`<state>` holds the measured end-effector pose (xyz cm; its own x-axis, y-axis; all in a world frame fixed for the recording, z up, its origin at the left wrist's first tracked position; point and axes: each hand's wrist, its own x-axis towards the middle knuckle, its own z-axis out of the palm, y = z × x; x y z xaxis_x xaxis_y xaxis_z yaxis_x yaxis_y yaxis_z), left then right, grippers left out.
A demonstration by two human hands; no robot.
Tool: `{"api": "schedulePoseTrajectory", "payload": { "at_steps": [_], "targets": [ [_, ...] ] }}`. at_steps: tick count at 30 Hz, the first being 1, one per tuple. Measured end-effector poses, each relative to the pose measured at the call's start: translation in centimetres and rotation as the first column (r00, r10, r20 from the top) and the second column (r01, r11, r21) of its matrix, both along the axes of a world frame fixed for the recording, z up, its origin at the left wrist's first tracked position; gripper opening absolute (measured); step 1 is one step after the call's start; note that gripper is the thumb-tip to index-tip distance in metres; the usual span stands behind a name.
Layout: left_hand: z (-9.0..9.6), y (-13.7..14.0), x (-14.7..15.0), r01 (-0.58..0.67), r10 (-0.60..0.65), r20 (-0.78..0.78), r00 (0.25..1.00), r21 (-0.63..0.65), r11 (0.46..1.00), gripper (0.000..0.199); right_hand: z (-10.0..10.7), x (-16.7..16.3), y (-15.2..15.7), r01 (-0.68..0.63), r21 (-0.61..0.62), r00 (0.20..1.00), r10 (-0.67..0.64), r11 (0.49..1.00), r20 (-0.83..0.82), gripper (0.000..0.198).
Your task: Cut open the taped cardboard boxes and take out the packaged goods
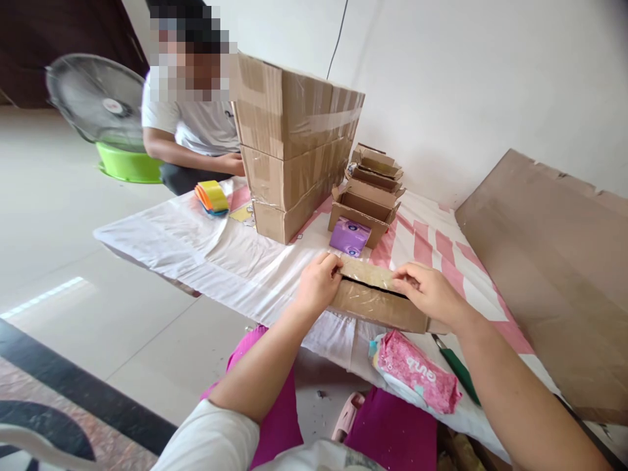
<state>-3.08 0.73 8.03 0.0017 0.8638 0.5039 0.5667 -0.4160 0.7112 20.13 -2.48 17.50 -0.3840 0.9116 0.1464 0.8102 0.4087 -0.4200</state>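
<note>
A small cardboard box [380, 307] lies near the front edge of the cloth-covered table, with a dark gap along its top between two flaps. My left hand [318, 281] is closed on the far flap [366, 271] at its left end, fingers curled over the edge. At the flap's right end, my right hand [429, 288] pinches it with bent fingers. Just beyond the box stands a purple printed card or small packet [350, 237], against an open cardboard box [366, 204]. What is inside the box under my hands is hidden.
Taped cartons [304, 150] stand stacked at the back left; a co-worker [201, 131] sits behind them. Colourful strips [212, 197] lie on the tablecloth [196, 245]. A pink packet [417, 373] and a green-handled tool [458, 369] lie near my right forearm. A large cardboard sheet [544, 261] leans right.
</note>
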Motion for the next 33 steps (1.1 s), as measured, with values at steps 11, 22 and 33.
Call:
{"api": "schedulePoseTrajectory", "payload": {
  "at_steps": [11, 22, 33],
  "targets": [
    [-0.6, 0.7, 0.9, -0.031, 0.031, 0.077, 0.997, -0.002, 1.0, 0.015, -1.7, -6.9, 7.2, -0.293, -0.027, 0.951, 0.294, 0.956, 0.094, 0.024],
    [-1.3, 0.9, 0.8, 0.009, -0.016, 0.068, 0.998, 0.112, 0.994, 0.018, -1.3, -6.9, 8.9, -0.095, -0.314, 0.988, 0.129, 0.945, 0.088, 0.006],
    [-1.5, 0.7, 0.7, 0.016, -0.024, 0.055, 0.998, 0.15, 0.989, 0.02, -1.2, -7.5, 8.3, -0.055, -0.262, 0.983, 0.098, 0.964, 0.154, 0.008]
  ]
}}
